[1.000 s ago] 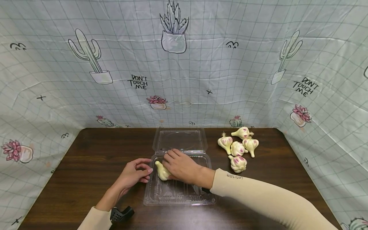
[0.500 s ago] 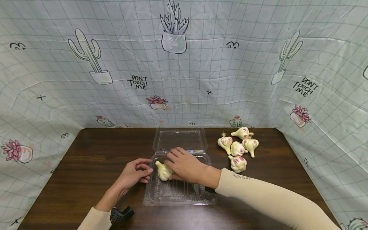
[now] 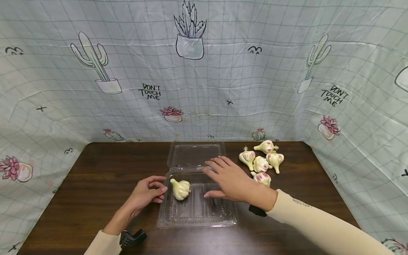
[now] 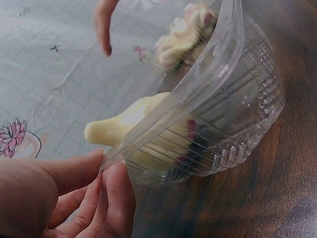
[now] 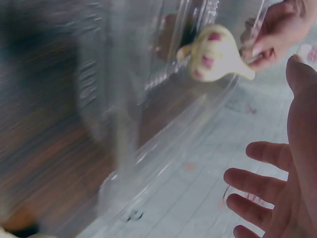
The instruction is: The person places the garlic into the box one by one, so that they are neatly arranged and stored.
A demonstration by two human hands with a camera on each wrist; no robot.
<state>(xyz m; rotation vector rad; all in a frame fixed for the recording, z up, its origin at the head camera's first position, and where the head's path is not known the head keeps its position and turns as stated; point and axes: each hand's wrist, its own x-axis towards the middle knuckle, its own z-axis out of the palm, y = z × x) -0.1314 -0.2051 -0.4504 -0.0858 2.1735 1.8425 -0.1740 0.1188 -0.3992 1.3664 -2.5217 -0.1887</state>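
A clear plastic clamshell container lies on the table with its lid folded back. One garlic bulb rests inside, at the left of the base, its stem pointing up and left. My left hand pinches the container's left rim between thumb and fingers, as the left wrist view shows with the thumb on the rim. Above the right half of the base is my right hand, fingers spread and holding nothing. In the right wrist view the garlic bulb sits apart from that hand's fingers.
Several more garlic bulbs lie in a cluster at the right rear of the dark wooden table. A patterned cloth hangs behind the table and along its sides.
My right hand has let go of the garlic bulb, leaving it in the container, and has moved right with its fingers opening. The left hand stays at the rim.
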